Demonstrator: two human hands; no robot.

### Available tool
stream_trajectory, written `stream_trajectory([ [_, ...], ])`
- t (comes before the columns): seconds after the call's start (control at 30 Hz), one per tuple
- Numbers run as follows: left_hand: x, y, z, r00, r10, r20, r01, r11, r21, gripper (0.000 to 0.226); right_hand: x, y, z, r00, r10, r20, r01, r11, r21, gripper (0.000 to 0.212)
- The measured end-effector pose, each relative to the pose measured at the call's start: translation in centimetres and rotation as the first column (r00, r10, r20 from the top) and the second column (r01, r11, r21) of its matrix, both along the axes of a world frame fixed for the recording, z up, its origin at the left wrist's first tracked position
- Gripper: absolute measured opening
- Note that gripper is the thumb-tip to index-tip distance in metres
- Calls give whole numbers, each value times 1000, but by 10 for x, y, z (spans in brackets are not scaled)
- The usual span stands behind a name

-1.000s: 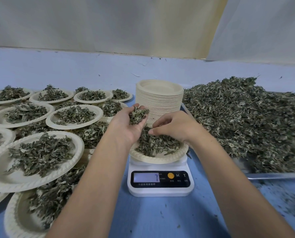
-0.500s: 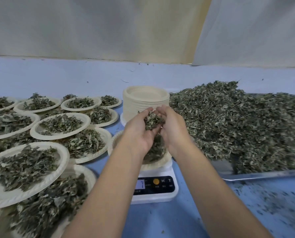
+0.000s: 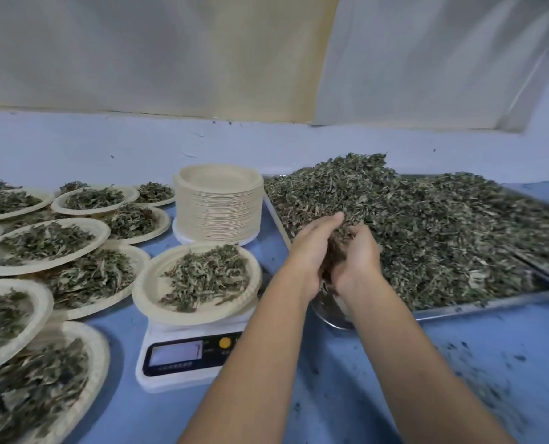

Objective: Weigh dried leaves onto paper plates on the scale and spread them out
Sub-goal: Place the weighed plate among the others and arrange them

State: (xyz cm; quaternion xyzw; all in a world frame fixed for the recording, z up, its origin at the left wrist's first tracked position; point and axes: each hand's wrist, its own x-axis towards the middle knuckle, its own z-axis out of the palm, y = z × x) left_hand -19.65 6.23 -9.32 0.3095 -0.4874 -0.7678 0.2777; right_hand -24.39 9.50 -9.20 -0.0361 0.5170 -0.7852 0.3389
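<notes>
Fingers [image 3: 330, 221] of the left hand [image 3: 311, 251] and right hand [image 3: 358, 256] cup round a dark, crumbly clump of dried leaves [image 3: 331, 256]. It runs lengthwise from wrists to fingertips, above the tray's [image 3: 459, 313] near-left corner. The paper plate [image 3: 148, 290] sits flat on the scale [image 3: 183, 354].

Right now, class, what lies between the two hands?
A clump of dried leaves, cupped between left hand and right hand above the tray; head view.

We see through one wide-angle camera on the head, facing forward and down over the blue worktop [image 3: 330, 395] from close by. The scale [image 3: 183, 357] sits near us at lower centre, the dried leaves [image 3: 443, 225] at mid right, the wall [image 3: 170, 52] across the top. Forearms [image 3: 266, 363] enter from below.
</notes>
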Motion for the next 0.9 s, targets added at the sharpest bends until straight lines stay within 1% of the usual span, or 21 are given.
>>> stream_trajectory([
  [0.03, 0, 1, -2, 998, -48, 48, 50, 998, -42, 40, -2, 1, -2, 1000, -9, -21, 10, 999, 36, 24],
  [0.07, -1, 2, -4, 994, -85, 64, 89, 994, -64, 50, -4, 2, -2, 998, -16, -57, 21, 996, 86, 22],
  [0.1, 0, 3, -4, 991, -118, 64, 122, 990, -68, 52, -5, 2, -3, 995, -17, -94, 29, 991, 133, 21],
  [0.17, 0, 4, -5, 987, -150, 50, 153, 986, -60, 51, -6, 2, -3, 989, -21, -150, 48, 983, 179, 16],
  [0.27, -2, 2, -7, 993, -118, 26, 120, 990, -79, 47, -5, 0, -4, 975, -41, -216, 85, 977, 194, 19],
  [0.37, -2, 0, -10, 998, -56, 36, 60, 990, -128, 36, -1, -2, -7, 968, -78, -237, 108, 987, 116, 16],
  [0.43, -1, 0, -9, 998, -26, 58, 37, 982, -187, 26, 1, -4, -8, 966, -89, -244, 100, 994, 35, 28],
  [0.5, 2, -2, -6, 999, 11, 44, -1, 975, -221, 26, 2, -7, -8, 967, -98, -235, 94, 995, -27, 36],
  [0.63, 26, -7, 7, 997, 72, -1, -70, 955, -288, 34, 12, -14, -5, 977, -77, -200, 50, 990, -135, 42],
  [0.7, 45, -12, 14, 993, 116, -25, -118, 945, -305, 35, 24, -20, -2, 982, -31, -185, -3, 984, -180, 42],
  [0.77, 67, -17, 21, 984, 171, -48, -177, 931, -320, 34, 37, -28, 1, 981, 27, -191, -66, 977, -201, 39],
  [0.83, 91, -22, 26, 969, 240, -56, -245, 912, -329, 33, 51, -35, 3, 970, 82, -228, -127, 973, -193, 35],
  [0.9, 117, -31, 29, 949, 310, -53, -309, 891, -332, 33, 65, -40, 1, 943, 129, -306, -170, 979, -114, 31],
])
